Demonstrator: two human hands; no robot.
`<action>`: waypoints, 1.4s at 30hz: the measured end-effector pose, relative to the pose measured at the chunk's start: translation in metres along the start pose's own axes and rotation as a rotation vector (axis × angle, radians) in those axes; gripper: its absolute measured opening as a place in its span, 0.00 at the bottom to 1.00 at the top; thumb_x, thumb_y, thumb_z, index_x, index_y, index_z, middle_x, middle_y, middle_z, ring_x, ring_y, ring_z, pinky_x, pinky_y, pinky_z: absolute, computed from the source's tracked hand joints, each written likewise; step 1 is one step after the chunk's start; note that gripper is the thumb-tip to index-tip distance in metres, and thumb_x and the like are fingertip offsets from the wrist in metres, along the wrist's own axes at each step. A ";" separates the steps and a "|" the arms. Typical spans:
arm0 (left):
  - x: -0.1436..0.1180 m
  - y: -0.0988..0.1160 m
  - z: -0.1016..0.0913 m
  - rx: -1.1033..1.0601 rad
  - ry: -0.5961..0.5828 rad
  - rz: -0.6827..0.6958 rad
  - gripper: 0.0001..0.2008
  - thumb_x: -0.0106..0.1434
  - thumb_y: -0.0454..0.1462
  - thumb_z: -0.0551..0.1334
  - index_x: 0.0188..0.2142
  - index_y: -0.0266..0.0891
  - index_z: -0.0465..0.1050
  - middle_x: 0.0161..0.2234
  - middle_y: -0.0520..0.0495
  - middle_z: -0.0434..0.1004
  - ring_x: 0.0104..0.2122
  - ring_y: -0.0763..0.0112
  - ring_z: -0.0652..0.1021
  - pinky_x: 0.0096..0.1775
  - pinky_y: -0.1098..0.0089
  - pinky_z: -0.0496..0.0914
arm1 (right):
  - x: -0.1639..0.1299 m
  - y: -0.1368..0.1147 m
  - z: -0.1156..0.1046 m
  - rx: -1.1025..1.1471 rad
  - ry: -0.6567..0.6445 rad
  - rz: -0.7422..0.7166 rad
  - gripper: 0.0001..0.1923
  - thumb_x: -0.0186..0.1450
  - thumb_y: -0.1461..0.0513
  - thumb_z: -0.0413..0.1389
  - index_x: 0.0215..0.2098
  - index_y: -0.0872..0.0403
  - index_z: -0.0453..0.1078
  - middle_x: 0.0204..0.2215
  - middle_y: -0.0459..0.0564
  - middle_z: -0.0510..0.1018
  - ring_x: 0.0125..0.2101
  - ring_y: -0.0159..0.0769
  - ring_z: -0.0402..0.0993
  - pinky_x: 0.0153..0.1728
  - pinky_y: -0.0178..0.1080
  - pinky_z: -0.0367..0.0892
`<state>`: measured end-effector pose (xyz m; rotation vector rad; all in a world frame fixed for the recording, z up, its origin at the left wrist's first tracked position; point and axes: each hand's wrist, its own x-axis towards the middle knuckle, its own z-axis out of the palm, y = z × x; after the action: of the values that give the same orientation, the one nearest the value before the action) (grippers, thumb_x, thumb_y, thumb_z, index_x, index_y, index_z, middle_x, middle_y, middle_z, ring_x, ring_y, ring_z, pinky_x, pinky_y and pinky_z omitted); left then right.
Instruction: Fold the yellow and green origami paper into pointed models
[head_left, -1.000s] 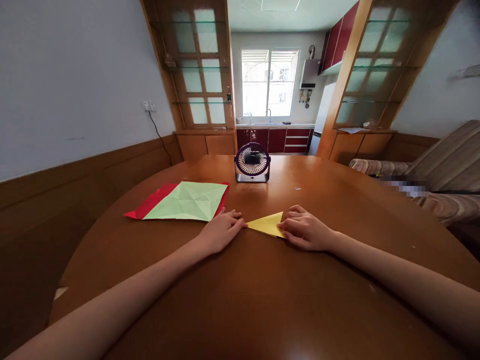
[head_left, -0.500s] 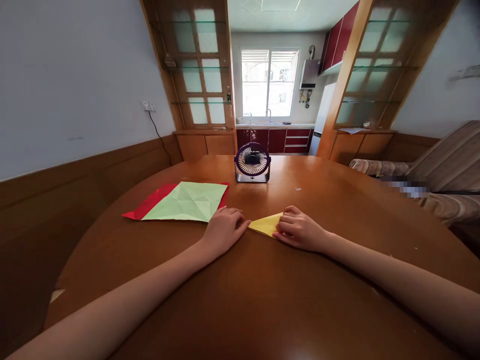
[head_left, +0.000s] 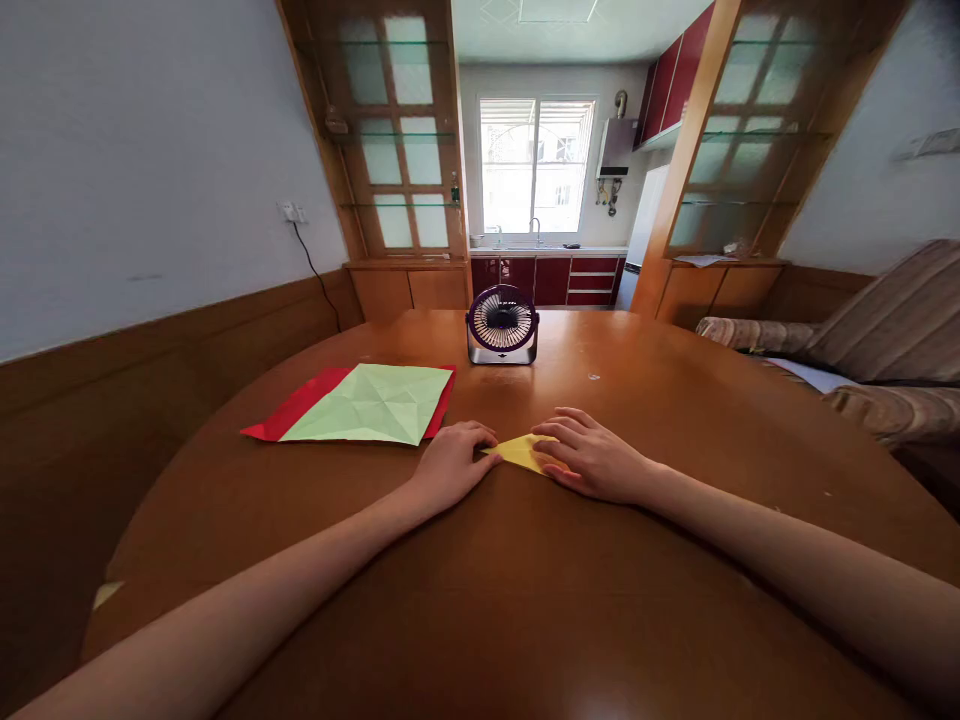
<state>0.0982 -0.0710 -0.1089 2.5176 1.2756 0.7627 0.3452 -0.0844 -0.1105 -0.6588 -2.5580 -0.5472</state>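
Observation:
A folded yellow paper [head_left: 519,451] lies flat on the round wooden table [head_left: 525,600], between my two hands. My left hand [head_left: 450,462] rests palm down at the paper's left tip, its fingertips touching it. My right hand [head_left: 589,457] lies flat over the paper's right part, fingers spread a little and pressing it down, so most of the paper is hidden. Only a small yellow wedge shows between the hands.
A creased green sheet [head_left: 371,402] lies on a red sheet [head_left: 300,404] to the left. A small dark desk fan [head_left: 502,325] stands at the table's far side. A striped sofa [head_left: 862,350] is at the right; wood-panelled wall at the left.
My right hand has slid left over the yellow paper and flattened on it, so less yellow shows. My left hand stays at the left tip.

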 end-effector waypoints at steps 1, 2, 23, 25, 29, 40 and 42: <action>0.001 -0.001 0.001 -0.032 -0.001 -0.026 0.05 0.60 0.36 0.63 0.35 0.39 0.78 0.44 0.45 0.78 0.45 0.62 0.76 0.49 0.63 0.68 | 0.000 0.000 0.000 -0.014 -0.008 -0.008 0.12 0.70 0.61 0.49 0.49 0.56 0.69 0.48 0.55 0.76 0.49 0.42 0.70 0.56 0.50 0.63; 0.002 -0.002 0.001 -0.058 0.002 -0.053 0.05 0.58 0.36 0.64 0.35 0.39 0.77 0.44 0.44 0.77 0.45 0.61 0.76 0.49 0.63 0.68 | 0.000 0.000 -0.001 -0.026 -0.021 -0.016 0.13 0.70 0.61 0.48 0.50 0.56 0.68 0.49 0.56 0.75 0.49 0.43 0.70 0.57 0.51 0.62; -0.006 -0.005 -0.007 0.210 0.383 0.509 0.09 0.64 0.30 0.57 0.34 0.41 0.75 0.30 0.51 0.78 0.41 0.66 0.76 0.56 0.53 0.60 | -0.001 0.005 -0.008 -0.117 0.310 0.073 0.27 0.64 0.69 0.52 0.60 0.55 0.57 0.43 0.55 0.78 0.43 0.41 0.74 0.56 0.53 0.63; -0.005 -0.007 -0.007 0.325 0.385 0.578 0.09 0.65 0.30 0.56 0.34 0.40 0.75 0.30 0.50 0.76 0.41 0.66 0.76 0.56 0.54 0.61 | -0.003 0.005 -0.006 -0.066 0.270 0.026 0.16 0.64 0.68 0.52 0.50 0.52 0.66 0.34 0.48 0.78 0.34 0.36 0.74 0.52 0.49 0.67; -0.004 -0.010 -0.003 0.444 0.278 0.643 0.10 0.66 0.30 0.55 0.33 0.39 0.74 0.32 0.49 0.76 0.38 0.68 0.75 0.55 0.57 0.62 | -0.008 0.007 0.003 0.039 0.108 -0.011 0.10 0.63 0.70 0.50 0.37 0.53 0.69 0.39 0.52 0.78 0.42 0.39 0.73 0.50 0.48 0.68; -0.010 -0.009 -0.004 0.399 0.059 0.624 0.12 0.69 0.32 0.51 0.43 0.36 0.74 0.37 0.44 0.78 0.37 0.66 0.77 0.48 0.60 0.69 | -0.012 0.013 0.003 0.433 -0.088 0.122 0.18 0.64 0.68 0.50 0.51 0.55 0.67 0.50 0.58 0.75 0.52 0.42 0.70 0.52 0.48 0.67; -0.010 -0.010 -0.004 0.371 0.042 0.591 0.12 0.69 0.33 0.52 0.43 0.37 0.74 0.37 0.45 0.78 0.37 0.66 0.77 0.46 0.61 0.69 | -0.012 0.013 0.003 0.411 -0.095 0.116 0.17 0.64 0.68 0.50 0.51 0.54 0.67 0.50 0.58 0.75 0.51 0.43 0.71 0.52 0.49 0.67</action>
<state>0.0845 -0.0737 -0.1133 3.2575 0.7215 0.7375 0.3608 -0.0762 -0.1160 -0.6881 -2.5841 0.0526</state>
